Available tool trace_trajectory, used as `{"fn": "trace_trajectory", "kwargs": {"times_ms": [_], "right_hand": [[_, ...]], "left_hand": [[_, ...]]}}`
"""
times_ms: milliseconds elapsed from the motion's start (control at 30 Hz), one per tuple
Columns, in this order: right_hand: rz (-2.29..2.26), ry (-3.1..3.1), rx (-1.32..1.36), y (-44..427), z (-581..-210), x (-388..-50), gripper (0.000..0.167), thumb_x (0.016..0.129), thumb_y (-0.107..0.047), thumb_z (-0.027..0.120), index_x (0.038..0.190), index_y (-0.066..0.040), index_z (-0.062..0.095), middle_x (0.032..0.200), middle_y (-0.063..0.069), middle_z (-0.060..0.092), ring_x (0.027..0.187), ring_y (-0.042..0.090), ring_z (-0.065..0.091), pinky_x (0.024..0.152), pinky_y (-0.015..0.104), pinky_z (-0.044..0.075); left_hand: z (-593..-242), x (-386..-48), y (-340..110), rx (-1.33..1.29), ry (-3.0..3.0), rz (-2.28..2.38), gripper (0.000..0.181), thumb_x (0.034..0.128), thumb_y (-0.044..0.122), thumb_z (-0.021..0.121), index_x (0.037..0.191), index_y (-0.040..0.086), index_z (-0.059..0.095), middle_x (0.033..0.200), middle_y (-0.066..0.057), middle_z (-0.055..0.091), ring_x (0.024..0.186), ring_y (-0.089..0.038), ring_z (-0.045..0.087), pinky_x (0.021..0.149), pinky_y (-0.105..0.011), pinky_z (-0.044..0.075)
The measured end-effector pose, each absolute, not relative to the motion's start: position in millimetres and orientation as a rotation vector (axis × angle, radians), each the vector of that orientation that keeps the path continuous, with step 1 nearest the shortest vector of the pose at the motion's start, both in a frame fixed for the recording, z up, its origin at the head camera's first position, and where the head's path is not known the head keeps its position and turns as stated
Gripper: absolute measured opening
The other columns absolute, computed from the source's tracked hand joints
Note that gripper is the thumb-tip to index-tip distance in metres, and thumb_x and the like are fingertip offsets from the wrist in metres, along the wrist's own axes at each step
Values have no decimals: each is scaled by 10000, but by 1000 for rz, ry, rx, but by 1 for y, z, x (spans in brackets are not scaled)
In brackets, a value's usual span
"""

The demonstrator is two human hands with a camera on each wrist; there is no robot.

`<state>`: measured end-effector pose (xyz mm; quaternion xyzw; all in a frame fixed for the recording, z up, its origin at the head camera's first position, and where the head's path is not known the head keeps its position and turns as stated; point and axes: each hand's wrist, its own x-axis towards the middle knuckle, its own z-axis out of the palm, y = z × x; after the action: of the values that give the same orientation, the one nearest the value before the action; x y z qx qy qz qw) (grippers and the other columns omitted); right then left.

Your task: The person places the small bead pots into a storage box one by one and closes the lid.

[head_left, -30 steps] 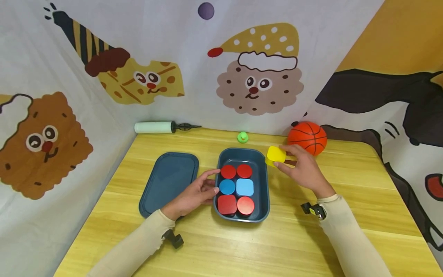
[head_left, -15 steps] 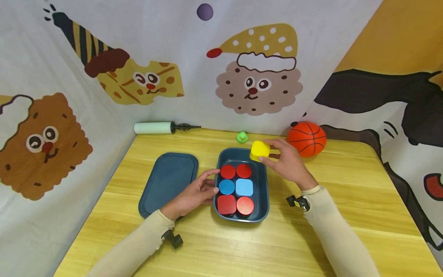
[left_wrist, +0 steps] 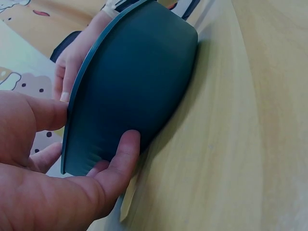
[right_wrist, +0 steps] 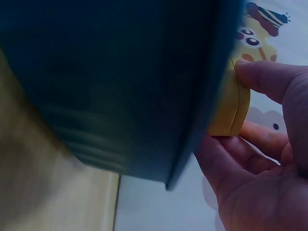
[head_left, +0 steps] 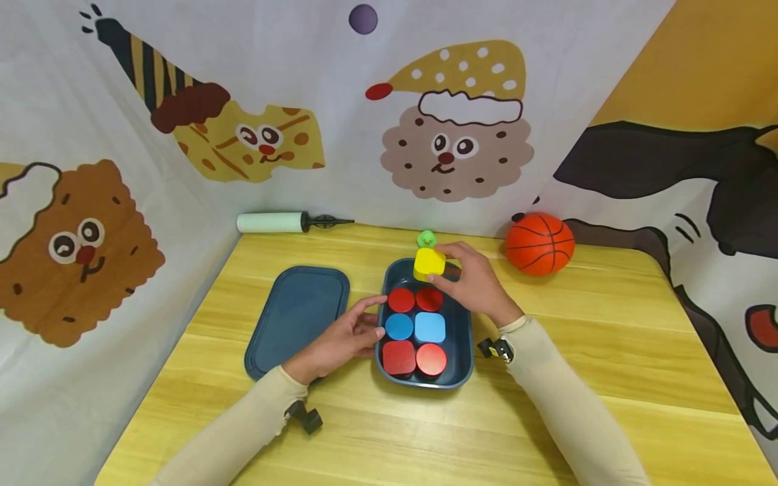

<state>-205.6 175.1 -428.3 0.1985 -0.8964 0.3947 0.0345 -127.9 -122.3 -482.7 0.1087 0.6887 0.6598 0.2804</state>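
Note:
My right hand pinches a yellow rounded-square block between thumb and fingers, above the far end of the dark blue box. A seam line runs round the yellow block in the right wrist view. Inside the box, red round pieces, a red rounded-square piece, a blue round piece and a light blue rounded-square piece stand in rows. My left hand touches the box's left side from outside; in the left wrist view its fingertips meet the rim and outer wall.
A flat dark blue lid lies left of the box, partly behind my left hand. Along the back of the wooden table are a pale green hand pump, a green toy duck and an orange basketball. A printed curtain hangs behind.
My right hand has carried the yellow block leftward, from beside the box's right rim to over its far end. The left hand stays against the box.

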Motion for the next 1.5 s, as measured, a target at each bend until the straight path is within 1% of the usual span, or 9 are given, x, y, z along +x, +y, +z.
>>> {"fn": "trace_trajectory", "kwargs": {"times_ms": [133, 300, 533, 700, 933, 1100, 1233, 1333, 1500], "right_hand": [[1184, -2788, 601, 168, -438, -209, 590, 927, -223, 833, 1443, -48, 606, 1408, 112, 607, 1222, 313, 647, 968, 476, 617], [1190, -2781, 644, 160, -448, -212, 606, 921, -213, 844, 1448, -37, 602, 1413, 112, 610, 1220, 300, 656, 994, 464, 607], [1122, -2793, 663, 153, -452, -213, 615, 910, -221, 862, 1443, -35, 618, 1449, 130, 625, 1167, 302, 694, 957, 437, 627], [1120, -2841, 656, 149, -452, -213, 605, 909, -236, 864, 1427, -35, 624, 1408, 123, 639, 1098, 292, 738, 939, 433, 632], [1005, -2881, 681, 148, -454, -213, 569, 911, -236, 854, 1393, -13, 652, 1361, 127, 605, 1103, 278, 711, 925, 406, 636], [838, -2924, 714, 148, -455, -212, 508, 922, -271, 836, 1337, -11, 704, 1257, 106, 601, 1038, 246, 682, 922, 387, 638], [756, -2944, 733, 148, -455, -212, 476, 928, -294, 825, 1309, -26, 724, 1215, 96, 629, 982, 234, 665, 898, 380, 630], [746, -2951, 733, 148, -454, -212, 474, 932, -303, 818, 1313, -37, 723, 1220, 99, 649, 988, 238, 651, 898, 388, 625], [810, -2932, 727, 151, -448, -210, 475, 936, -316, 808, 1325, -56, 721, 1245, 97, 671, 1059, 269, 654, 935, 422, 613]], "left_hand": [[-482, -127, -123, 294, 1840, 1769, 654, 1080, 221, 635, 1649, 309, 324, 1456, -214, 484, 1180, -225, 634, 966, -450, 620], [-482, -127, -122, 296, 1830, 1776, 653, 1084, 216, 628, 1652, 306, 318, 1457, -216, 482, 1182, -219, 637, 972, -452, 617], [-482, -128, -122, 289, 1837, 1770, 646, 1082, 232, 633, 1644, 322, 327, 1461, -213, 476, 1185, -226, 633, 974, -456, 616], [-481, -127, -122, 280, 1840, 1767, 650, 1081, 227, 633, 1646, 314, 325, 1465, -218, 474, 1180, -229, 636, 967, -454, 618], [-480, -127, -121, 279, 1831, 1771, 656, 1079, 220, 636, 1648, 308, 321, 1458, -220, 479, 1168, -223, 644, 954, -448, 622], [-481, -128, -121, 280, 1824, 1776, 659, 1079, 216, 636, 1650, 305, 319, 1453, -225, 478, 1161, -221, 644, 948, -443, 624], [-480, -128, -121, 282, 1827, 1777, 654, 1080, 211, 634, 1646, 319, 324, 1452, -224, 484, 1164, -221, 646, 948, -440, 625], [-480, -127, -121, 280, 1833, 1773, 649, 1081, 217, 633, 1642, 331, 328, 1449, -218, 487, 1164, -219, 647, 948, -440, 625], [-479, -127, -122, 282, 1833, 1770, 649, 1083, 220, 629, 1647, 323, 323, 1454, -220, 480, 1164, -224, 643, 952, -444, 623]]}}
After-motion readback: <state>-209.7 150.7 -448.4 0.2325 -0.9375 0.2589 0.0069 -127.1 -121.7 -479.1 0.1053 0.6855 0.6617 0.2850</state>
